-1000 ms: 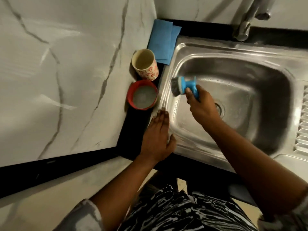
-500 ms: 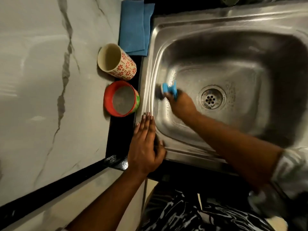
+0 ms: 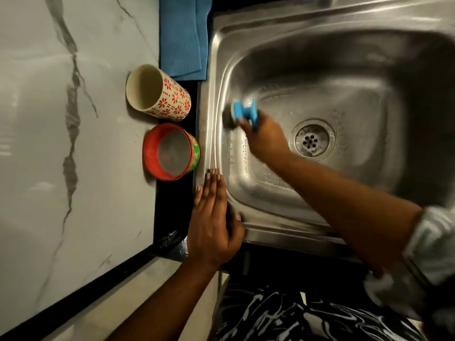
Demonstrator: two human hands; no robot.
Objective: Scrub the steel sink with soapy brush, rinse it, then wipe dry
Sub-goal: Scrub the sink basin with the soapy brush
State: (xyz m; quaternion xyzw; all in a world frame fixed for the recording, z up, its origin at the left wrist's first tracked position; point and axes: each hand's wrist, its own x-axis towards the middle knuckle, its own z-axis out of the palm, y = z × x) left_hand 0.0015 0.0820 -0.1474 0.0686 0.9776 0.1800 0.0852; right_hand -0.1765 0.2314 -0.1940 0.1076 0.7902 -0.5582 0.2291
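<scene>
The steel sink (image 3: 278, 40) fills the right half of the head view, with soap bubbles on its left wall and floor and a round drain (image 3: 312, 140) in the middle. My right hand (image 3: 264, 139) grips a blue brush (image 3: 243, 112) whose dark bristles press against the sink's left inner wall. My left hand (image 3: 213, 220) lies flat, fingers straight, on the sink's front left rim corner.
On the marble counter (image 3: 73, 156) left of the sink stand a red bowl (image 3: 150, 153) holding cloudy liquid and a cream cup (image 3: 170, 97) with red flowers. A folded blue cloth (image 3: 182, 38) lies behind them. A black strip runs beside the sink.
The view has tipped down and closer to the sink. My right hand has carried the brush down from above the basin to the left wall. My left hand has stayed on the rim.
</scene>
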